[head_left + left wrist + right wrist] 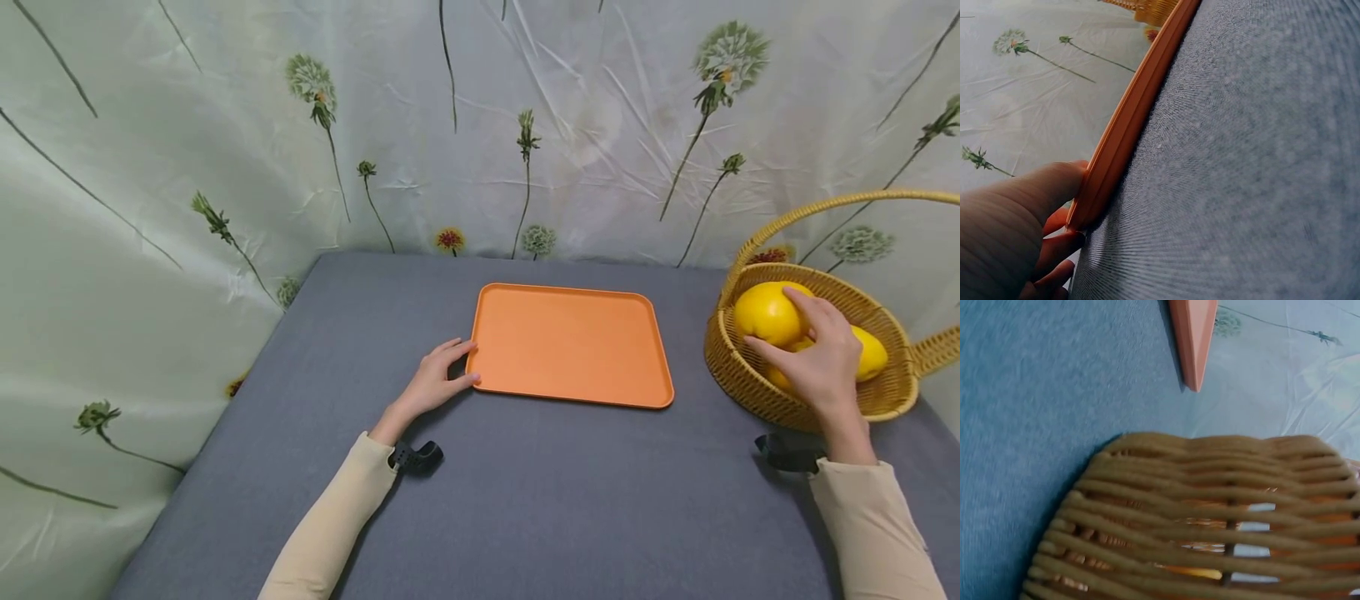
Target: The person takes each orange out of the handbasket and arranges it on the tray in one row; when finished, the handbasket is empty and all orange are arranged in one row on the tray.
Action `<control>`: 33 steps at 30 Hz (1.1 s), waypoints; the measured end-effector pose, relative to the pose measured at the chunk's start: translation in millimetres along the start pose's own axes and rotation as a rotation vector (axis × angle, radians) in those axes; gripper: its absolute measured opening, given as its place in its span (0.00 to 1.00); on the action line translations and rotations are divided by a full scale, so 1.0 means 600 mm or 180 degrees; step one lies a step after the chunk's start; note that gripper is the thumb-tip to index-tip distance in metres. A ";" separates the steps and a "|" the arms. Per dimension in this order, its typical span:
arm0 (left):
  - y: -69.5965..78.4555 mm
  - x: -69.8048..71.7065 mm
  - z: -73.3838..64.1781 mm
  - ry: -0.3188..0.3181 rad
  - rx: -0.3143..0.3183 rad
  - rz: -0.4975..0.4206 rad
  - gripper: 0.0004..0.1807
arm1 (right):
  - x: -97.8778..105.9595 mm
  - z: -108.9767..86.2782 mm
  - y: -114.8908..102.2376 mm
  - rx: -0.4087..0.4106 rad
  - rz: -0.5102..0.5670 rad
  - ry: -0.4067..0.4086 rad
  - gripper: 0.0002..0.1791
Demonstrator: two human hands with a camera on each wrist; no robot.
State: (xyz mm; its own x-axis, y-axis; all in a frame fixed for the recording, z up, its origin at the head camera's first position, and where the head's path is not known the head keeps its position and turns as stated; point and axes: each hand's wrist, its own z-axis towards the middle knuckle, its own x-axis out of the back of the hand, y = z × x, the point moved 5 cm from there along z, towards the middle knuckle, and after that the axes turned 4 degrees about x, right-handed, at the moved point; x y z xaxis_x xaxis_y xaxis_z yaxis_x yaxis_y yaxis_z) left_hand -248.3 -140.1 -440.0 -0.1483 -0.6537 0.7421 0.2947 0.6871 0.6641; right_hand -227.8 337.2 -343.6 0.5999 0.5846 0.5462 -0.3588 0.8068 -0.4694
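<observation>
Left hand [429, 381]: thumb and fingers spread, touching the left edge of a flat orange rectangular tray [573, 346]. Right hand [823, 357]: thumb and fingers curved round a glossy yellow rounded fruit [767, 313], inside an oval tan wicker basket [731, 382]. Judged step: grasping fruit. Next move probably calls for a firm grip, lifting clear of rim. Grey-blue cloth surface [570, 500] extends back to a pale dandelion-print curtain [420, 150].
</observation>
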 end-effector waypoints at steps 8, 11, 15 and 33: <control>-0.001 0.000 0.000 0.0033 -0.0019 0.0010 0.32 | 0.003 -0.006 -0.014 0.0085 0.0179 0.0329 0.41; 0.000 -0.001 0.000 0.0038 -0.0021 0.0037 0.32 | 0.001 -0.005 -0.021 0.0125 0.0220 0.0350 0.41; 0.001 -0.001 0.000 0.0037 -0.0010 0.0038 0.32 | -0.002 -0.002 -0.031 0.0111 0.0277 0.0287 0.42; 0.001 -0.003 0.001 0.0068 -0.0037 0.0021 0.32 | -0.045 0.004 -0.079 0.0196 0.0495 0.0022 0.46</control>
State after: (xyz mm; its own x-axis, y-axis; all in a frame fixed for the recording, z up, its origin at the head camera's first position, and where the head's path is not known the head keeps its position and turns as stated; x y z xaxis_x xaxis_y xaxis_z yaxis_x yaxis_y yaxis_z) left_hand -248.7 -138.3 -441.1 -0.1262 -0.6558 0.7443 0.3065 0.6878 0.6580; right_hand -228.4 283.3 -334.2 0.5387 0.7023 0.4654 -0.4906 0.7106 -0.5043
